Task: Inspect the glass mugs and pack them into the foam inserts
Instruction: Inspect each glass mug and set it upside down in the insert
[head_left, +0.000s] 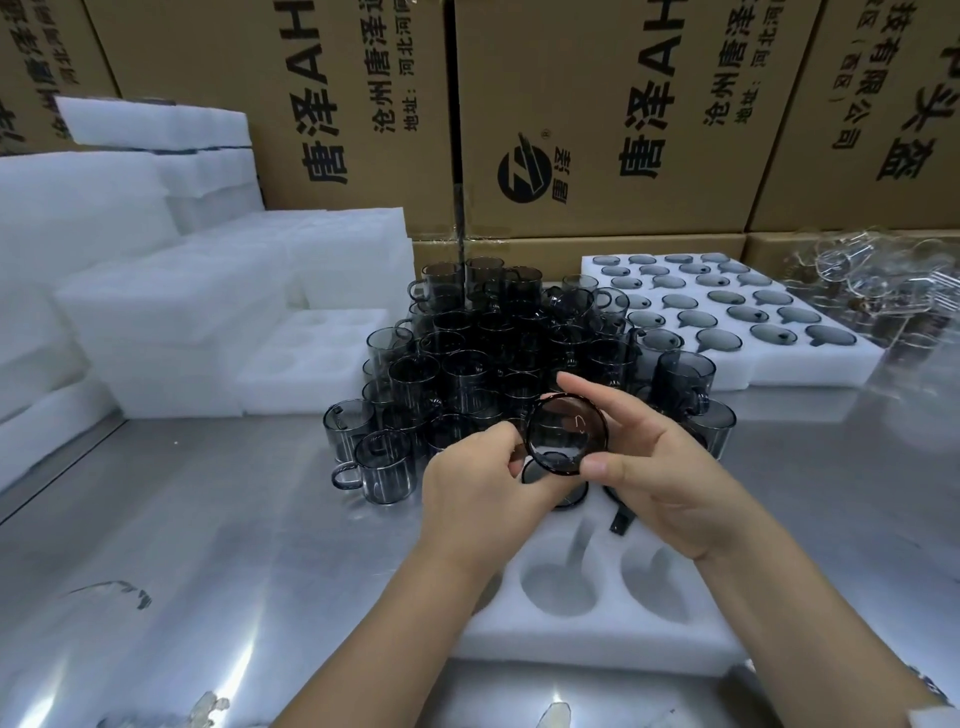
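Observation:
I hold one smoky grey glass mug tipped on its side, its round mouth facing me, above the far end of a white foam insert. My left hand pinches the mug's left side, and my right hand grips its right side with thumb in front and fingers behind. The insert shows two empty round pockets near me; dark mugs sit in its far pockets, mostly hidden under my hands. A dense pile of several grey mugs stands just behind.
A filled foam tray of grey mugs lies at the back right, with clear glassware beyond it. Stacks of white foam inserts fill the left. Cardboard cartons wall the back. All rests on a shiny metal table.

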